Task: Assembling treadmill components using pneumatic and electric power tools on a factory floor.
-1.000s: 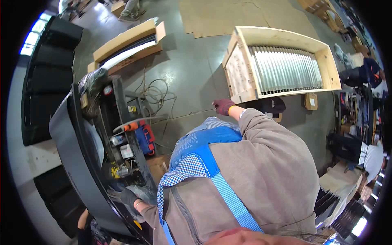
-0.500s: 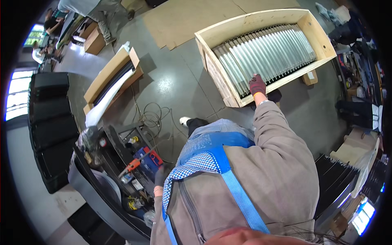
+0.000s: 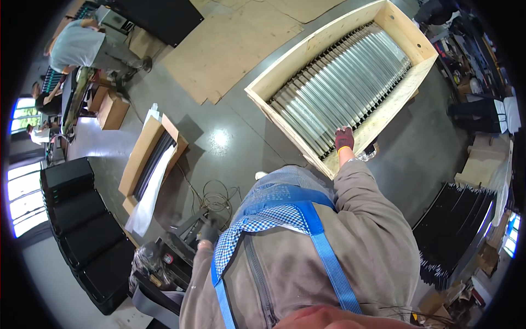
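Observation:
My right hand, in a dark red glove, reaches over the near rim of a big wooden crate and lies flat on the top edges of the clear-wrapped panels standing in a row inside it. My left hand, in a dark glove, is low at my side, on a dark bar at the edge of a black tool cart. Whether it grips the bar is hidden by my arm and chest.
A coil of cable lies on the grey floor by the cart. To the left are a long open cardboard box with white wrap, stacked black cases and people at benches. Black panels are stacked on the right.
My view swung from the cart toward the crate, which is now close. My right hand went from above the floor cable to the crate's rim and onto the panels.

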Motion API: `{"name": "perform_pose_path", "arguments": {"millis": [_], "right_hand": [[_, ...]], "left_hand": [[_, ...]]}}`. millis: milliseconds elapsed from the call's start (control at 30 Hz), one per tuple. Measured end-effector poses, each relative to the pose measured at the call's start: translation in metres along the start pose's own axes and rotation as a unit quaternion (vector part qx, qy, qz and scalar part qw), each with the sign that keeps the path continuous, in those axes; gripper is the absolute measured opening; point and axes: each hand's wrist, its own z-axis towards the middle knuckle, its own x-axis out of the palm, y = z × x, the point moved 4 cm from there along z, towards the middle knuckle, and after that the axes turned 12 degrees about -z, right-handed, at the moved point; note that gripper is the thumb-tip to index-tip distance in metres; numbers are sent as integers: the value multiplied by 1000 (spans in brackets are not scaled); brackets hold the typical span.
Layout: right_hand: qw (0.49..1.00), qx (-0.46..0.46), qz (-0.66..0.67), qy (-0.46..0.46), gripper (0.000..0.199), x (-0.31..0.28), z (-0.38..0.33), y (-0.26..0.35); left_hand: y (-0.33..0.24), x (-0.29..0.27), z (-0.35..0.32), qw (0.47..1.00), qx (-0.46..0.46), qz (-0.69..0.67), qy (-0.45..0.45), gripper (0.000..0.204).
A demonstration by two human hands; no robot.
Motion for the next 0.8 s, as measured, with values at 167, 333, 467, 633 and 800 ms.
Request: {"name": "perform_pose_path", "arguments": {"millis": [167,333,467,633,800], "right_hand": [[997,78,21,6,35,29,131,-145],[974,134,-142,117,56,84,161,-187],[932,221,-234,165,68,67,116,-107],[936,272,-194,114,73,68,161,-151],[945,300,57,113,76,100,180,-192]], "left_hand": [[-105,-47,72,1000,-20,2,-17,36],[-146,-31,79,996,49,-73,0,35],[-146,-8,22,996,-26,-27,87,34],[-185,0,-6,979,-98,-17,181,35],[-221,-12,-9,982,-105,-58,145,35]]}}
